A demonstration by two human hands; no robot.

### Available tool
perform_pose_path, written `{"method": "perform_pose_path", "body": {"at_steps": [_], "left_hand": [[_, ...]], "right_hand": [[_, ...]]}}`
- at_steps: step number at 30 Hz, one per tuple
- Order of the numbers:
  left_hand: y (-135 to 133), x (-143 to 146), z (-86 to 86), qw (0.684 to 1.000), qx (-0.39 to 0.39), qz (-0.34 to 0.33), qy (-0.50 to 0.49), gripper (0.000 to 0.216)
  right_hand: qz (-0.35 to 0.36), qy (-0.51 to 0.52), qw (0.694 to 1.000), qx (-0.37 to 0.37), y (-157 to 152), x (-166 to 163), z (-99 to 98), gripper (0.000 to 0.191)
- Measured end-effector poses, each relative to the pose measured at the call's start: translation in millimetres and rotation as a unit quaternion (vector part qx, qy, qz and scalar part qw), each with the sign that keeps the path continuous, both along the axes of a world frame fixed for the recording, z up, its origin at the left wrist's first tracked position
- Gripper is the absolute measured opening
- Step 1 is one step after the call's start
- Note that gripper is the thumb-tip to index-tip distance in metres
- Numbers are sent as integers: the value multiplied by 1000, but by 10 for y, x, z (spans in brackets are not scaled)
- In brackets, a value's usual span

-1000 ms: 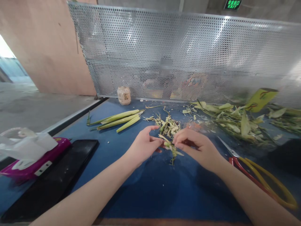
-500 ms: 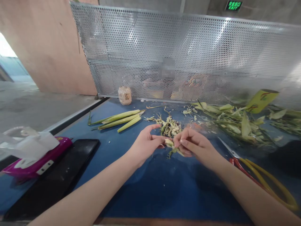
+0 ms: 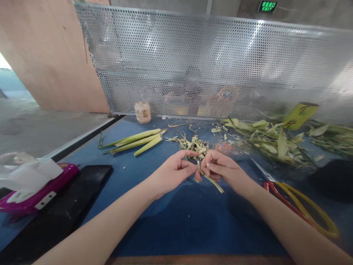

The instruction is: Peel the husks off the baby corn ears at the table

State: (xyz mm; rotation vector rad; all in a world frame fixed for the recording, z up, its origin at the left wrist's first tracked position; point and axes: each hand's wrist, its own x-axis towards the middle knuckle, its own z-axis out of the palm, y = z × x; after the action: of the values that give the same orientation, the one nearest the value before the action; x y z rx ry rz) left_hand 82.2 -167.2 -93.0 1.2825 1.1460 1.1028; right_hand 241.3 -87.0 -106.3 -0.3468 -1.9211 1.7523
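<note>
My left hand [image 3: 172,172] and my right hand [image 3: 223,170] meet over the middle of the blue table [image 3: 176,221]. Both pinch a small pale-green plant stalk [image 3: 213,181], whose thin strip hangs down toward the right. The fingers of both hands are closed on it. Just behind my hands lies a heap of shredded trimmings [image 3: 194,144]. Three peeled green stalks [image 3: 138,139] lie side by side to the left of the heap.
A pile of husks and leaves [image 3: 270,140] spreads at the back right. Red-and-yellow scissors [image 3: 292,198] lie at the right. A black tray [image 3: 60,206] and a pink box with tissue [image 3: 30,184] sit at the left. A small jar [image 3: 142,112] stands by the perforated metal screen [image 3: 209,62].
My hands have drawn closer together and slightly away from me. The stalk has turned, and a peeled strip now hangs out to the right below my right hand.
</note>
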Motion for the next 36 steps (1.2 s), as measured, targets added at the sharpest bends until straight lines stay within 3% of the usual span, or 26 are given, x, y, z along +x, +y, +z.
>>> {"method": "perform_pose_path", "body": {"at_steps": [9, 23, 33, 36], "left_hand": [[-32, 21, -28, 995, -4, -48, 82, 44], [-61, 1, 18, 992, -18, -65, 105, 31], [-31, -3, 69, 992, 63, 97, 55, 51], [-36, 7, 103, 986, 83, 137, 54, 53]], "right_hand": [[4, -47, 999, 26, -9, 24, -30, 14], [-17, -73, 996, 47, -28, 40, 44, 18], [0, -82, 994, -73, -1, -50, -36, 21], [-46, -40, 995, -77, -23, -67, -27, 18]]}}
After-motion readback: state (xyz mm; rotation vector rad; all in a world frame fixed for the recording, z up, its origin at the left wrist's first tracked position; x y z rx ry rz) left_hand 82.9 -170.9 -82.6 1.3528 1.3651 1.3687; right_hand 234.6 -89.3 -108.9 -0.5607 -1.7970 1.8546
